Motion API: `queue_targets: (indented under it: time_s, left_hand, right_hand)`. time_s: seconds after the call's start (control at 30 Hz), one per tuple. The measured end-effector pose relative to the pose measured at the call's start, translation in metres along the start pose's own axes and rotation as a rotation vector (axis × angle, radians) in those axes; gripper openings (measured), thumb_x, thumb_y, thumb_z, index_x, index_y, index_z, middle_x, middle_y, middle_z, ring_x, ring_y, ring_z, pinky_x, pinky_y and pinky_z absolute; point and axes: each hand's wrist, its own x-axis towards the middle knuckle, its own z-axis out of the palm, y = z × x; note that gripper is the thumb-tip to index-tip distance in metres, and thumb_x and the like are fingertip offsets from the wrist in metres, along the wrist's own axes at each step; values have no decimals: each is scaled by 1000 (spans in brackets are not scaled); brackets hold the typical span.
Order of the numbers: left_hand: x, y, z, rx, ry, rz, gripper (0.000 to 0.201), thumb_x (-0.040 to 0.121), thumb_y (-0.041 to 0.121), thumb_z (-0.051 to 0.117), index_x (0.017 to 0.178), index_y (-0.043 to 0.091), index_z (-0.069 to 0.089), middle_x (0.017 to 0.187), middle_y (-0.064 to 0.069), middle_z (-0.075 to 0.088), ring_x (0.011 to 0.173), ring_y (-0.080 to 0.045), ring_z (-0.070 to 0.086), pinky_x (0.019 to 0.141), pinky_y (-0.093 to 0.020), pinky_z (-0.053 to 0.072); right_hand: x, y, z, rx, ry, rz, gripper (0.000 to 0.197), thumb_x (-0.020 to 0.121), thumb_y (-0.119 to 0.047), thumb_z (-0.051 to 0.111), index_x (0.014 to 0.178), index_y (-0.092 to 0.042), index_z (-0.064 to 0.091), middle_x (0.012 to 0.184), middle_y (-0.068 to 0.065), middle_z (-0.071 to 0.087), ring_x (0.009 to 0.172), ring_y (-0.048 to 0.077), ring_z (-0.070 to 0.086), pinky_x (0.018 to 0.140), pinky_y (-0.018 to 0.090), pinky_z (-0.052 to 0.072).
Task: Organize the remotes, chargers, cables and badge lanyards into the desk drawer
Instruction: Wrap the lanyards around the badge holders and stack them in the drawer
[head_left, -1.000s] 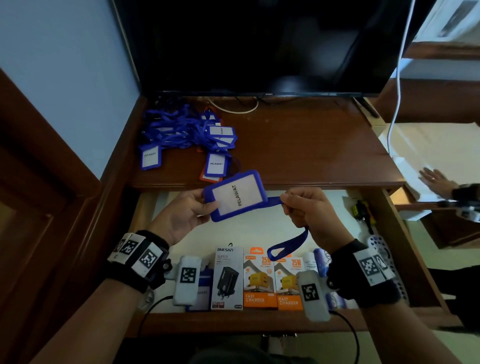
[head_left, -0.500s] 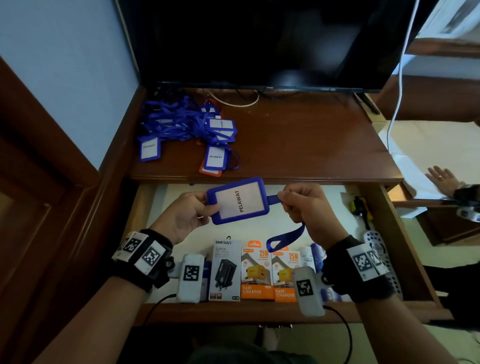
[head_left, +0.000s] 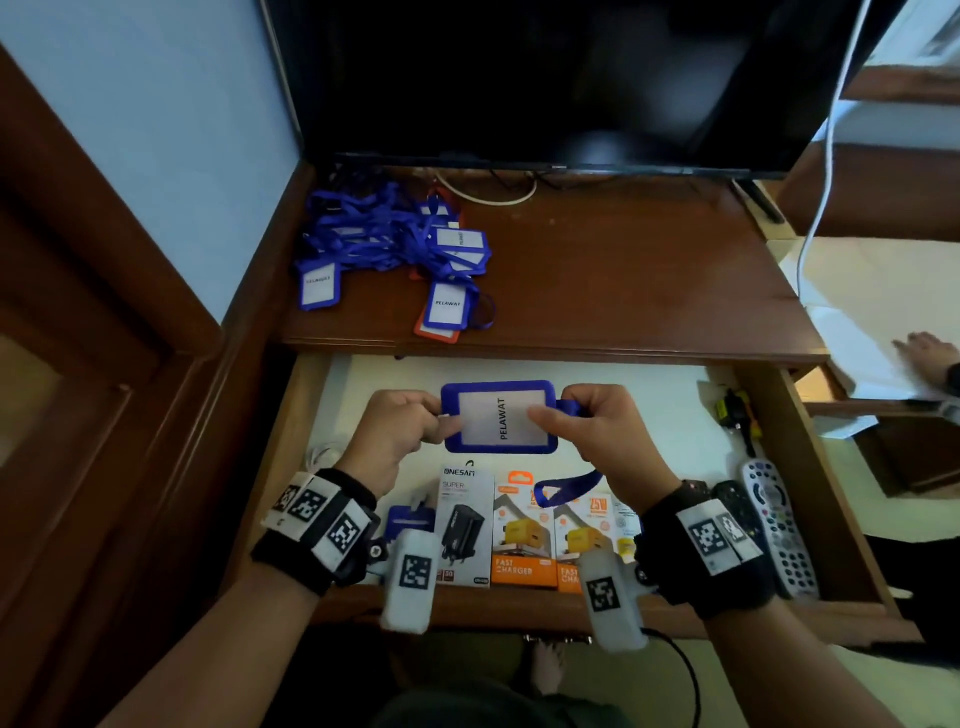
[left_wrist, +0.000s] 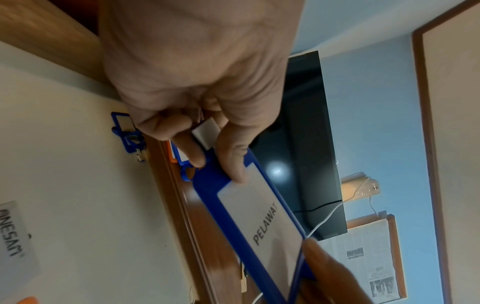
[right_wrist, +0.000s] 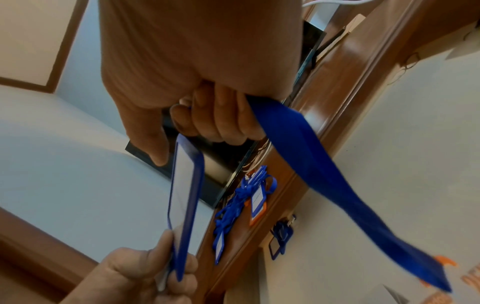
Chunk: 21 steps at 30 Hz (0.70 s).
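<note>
Both hands pinch one blue PELAWAT badge holder (head_left: 500, 419) flat over the open drawer (head_left: 810, 467): left hand (head_left: 400, 434) fingers on its end tab, right hand (head_left: 605, 431) gripping the strap (right_wrist: 324, 174), probably to tidy it before stowing.

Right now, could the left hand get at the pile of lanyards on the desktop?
Probably not at once: the left hand and right hand both grip the blue badge holder over the drawer. The path to the lanyard pile itself looks unobstructed.
</note>
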Motion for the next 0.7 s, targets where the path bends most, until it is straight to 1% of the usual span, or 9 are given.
queue_targets:
  time_s: [0.07, 0.13, 0.23, 0.3, 0.37, 0.43, 0.5, 0.6, 0.7]
  left_hand:
    - [-4, -3, 0, 3, 10, -3, 13, 75, -1, 71, 88, 0, 69, 76, -6, 65, 67, -15, 52, 63, -28, 37]
    - [-8, -7, 1, 15, 4, -6, 17, 76, 0, 71, 92, -2, 67, 77, -6, 65, 65, -14, 53, 61, -27, 38]
    - [-14, -11, -2, 68, -90, -10, 17, 79, 8, 72, 95, 3, 68, 79, -4, 69, 67, -15, 55, 65, -27, 40]
    - [-17, -14, -6, 88, -181, -13, 13, 81, 11, 71, 94, 11, 70, 85, -4, 72, 72, -16, 59, 73, -33, 45]
    - [-19, -17, -9, 83, -254, -15, 11, 82, 12, 70, 92, 15, 69, 93, -6, 73, 80, -21, 63, 81, -38, 49]
    - [-22, -18, -11, 80, -313, -14, 11, 84, 12, 69, 94, 14, 67, 97, -7, 72, 89, -23, 66, 82, -36, 51]
    - [-25, -19, -13, 65, -370, -33, 16, 83, 16, 70, 97, 10, 66, 100, -9, 72, 94, -23, 67, 82, -35, 52]
    - [-26, -26, -16, 15, -451, -101, 31, 74, 22, 74, 99, 5, 66, 103, -16, 72, 96, -28, 67, 86, -39, 54]
    - [-29, -35, -15, 74, -587, -142, 35, 70, 22, 74, 99, 3, 68, 105, -20, 71, 97, -30, 67, 86, -39, 54]
  right_hand:
    - [-1, 2, 2, -72, 6, -24, 40, 84, -18, 71, 58, -6, 44, 55, 6, 49, 44, 5, 43, 47, 16, 36]
    - [-2, 3, 4, -124, 14, -39, 42, 87, -17, 67, 55, -10, 41, 53, 1, 48, 42, 3, 42, 47, 16, 35]
    - [-5, 4, 6, -113, 11, -18, 42, 92, -14, 60, 55, -11, 41, 52, -5, 48, 41, 0, 47, 47, 12, 36]
    - [-9, 4, 8, -93, 0, -5, 41, 93, -12, 58, 56, -13, 42, 53, -7, 51, 44, -3, 52, 47, 10, 38]
    - [-13, 5, 10, -76, -14, -3, 40, 94, -10, 56, 56, -14, 43, 56, -6, 52, 45, -3, 53, 47, 10, 38]
    - [-18, 8, 13, -56, -27, 6, 38, 95, -9, 54, 58, -10, 44, 61, 2, 54, 46, -3, 53, 47, 10, 38]
    - [-22, 11, 15, -32, -45, 16, 35, 95, -8, 53, 61, -7, 44, 63, 8, 53, 46, -2, 51, 47, 11, 38]
    - [-27, 17, 19, -13, -69, 22, 38, 95, -5, 52, 59, -10, 40, 59, 3, 46, 45, -1, 50, 47, 12, 36]
    - [-32, 22, 19, -22, -128, 25, 36, 94, -5, 51, 60, -9, 38, 58, 5, 42, 46, 3, 46, 47, 15, 34]
